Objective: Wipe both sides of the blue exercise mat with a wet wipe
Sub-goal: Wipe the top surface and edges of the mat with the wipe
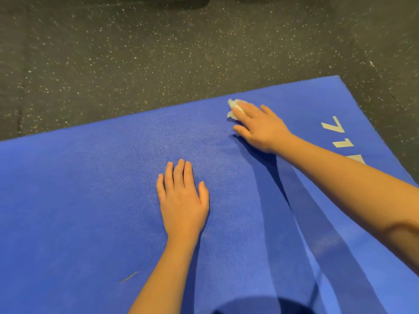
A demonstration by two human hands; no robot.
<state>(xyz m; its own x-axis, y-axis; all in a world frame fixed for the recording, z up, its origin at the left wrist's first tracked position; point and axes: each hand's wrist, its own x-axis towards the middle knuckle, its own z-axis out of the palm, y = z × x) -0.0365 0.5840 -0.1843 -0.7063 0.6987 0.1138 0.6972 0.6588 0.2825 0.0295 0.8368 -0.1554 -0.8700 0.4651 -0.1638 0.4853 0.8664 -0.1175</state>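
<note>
Just under and ahead of the fingertips of the right hand, the wet wipe lay bunched on the blue exercise mat, near its far edge. The fingers stretched nearly straight and close together, pressing it down (no curl around it that showed). The left hand rested palm-down nearer the middle, fingers straight, slightly spread, holding nothing, well apart from the wipe. Speckled dark floor lay beyond.
</note>
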